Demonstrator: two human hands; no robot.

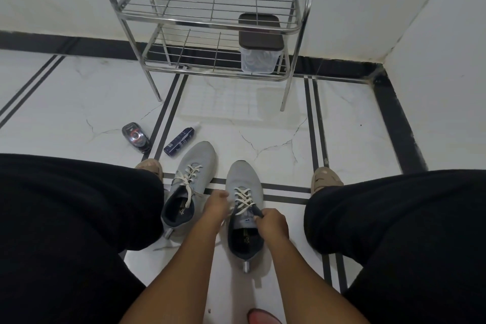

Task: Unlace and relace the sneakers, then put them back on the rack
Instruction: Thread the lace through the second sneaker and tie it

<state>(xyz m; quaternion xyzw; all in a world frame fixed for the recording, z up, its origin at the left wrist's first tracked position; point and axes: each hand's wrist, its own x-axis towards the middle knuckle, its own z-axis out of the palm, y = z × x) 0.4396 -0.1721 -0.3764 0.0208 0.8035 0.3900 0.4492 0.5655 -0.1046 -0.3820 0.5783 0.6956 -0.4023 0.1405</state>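
Observation:
Two grey sneakers with white laces stand on the floor between my knees, toes pointing away. The left sneaker [193,179] is laced, its lace ends hanging loose over the opening. The right sneaker [244,192] is laced too. My left hand [214,212] pinches a white lace end at the right sneaker's left side. My right hand [272,225] grips the dark tongue tip near the top eyelets. The metal shoe rack [210,21] stands against the wall ahead, both wire shelves bare of shoes.
A clear plastic box with a dark lid [259,47] sits on the rack's lower shelf at right. A shoe-polish sponge [135,137] and a dark blue spray bottle [180,141] lie on the floor left of the sneakers. My black-clad knees flank the shoes.

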